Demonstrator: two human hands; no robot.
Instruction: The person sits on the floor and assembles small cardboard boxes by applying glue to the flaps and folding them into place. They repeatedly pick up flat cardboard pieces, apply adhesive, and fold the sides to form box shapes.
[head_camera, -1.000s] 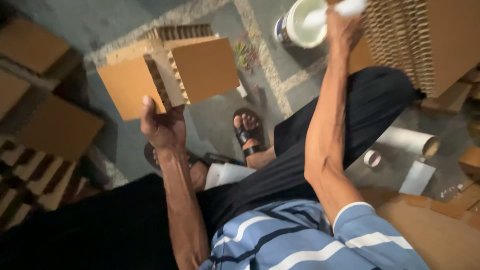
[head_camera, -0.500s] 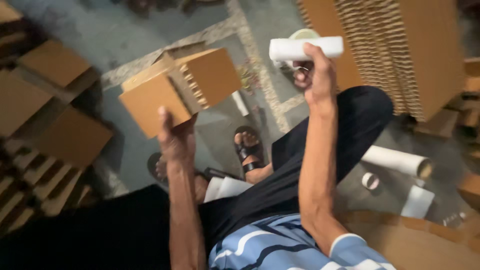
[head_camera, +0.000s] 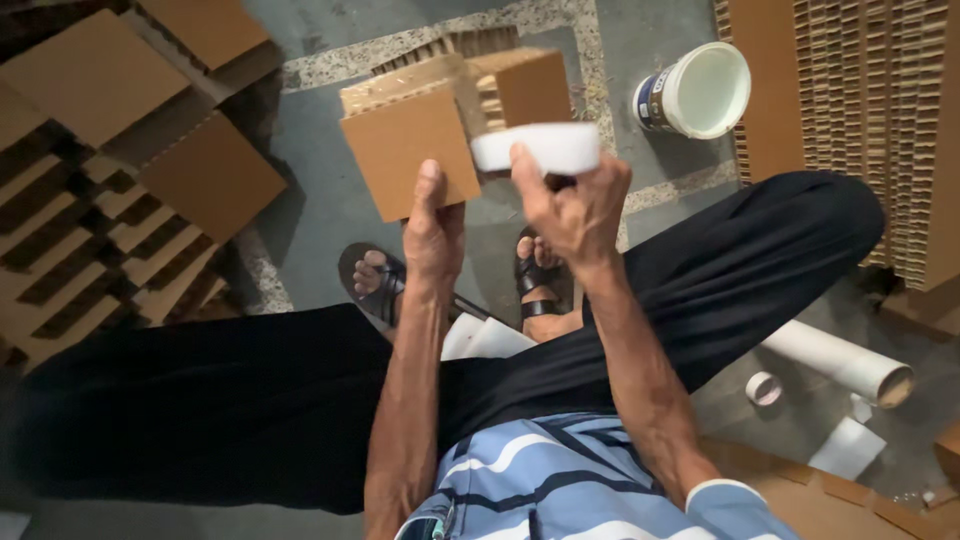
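Cardboard block (head_camera: 420, 150) gripped by left hand (head_camera: 433, 235); right hand (head_camera: 575, 205) clasps white roller (head_camera: 537, 148) at its 3 o'clock edge, likely applying adhesive.

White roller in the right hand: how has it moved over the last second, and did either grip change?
The white cylindrical roller, raised near the white plastic bucket a second ago, has come across to the brown honeycomb cardboard block. The right hand still holds the roller; the left hand still holds the block, grip unchanged. Nothing was let go.
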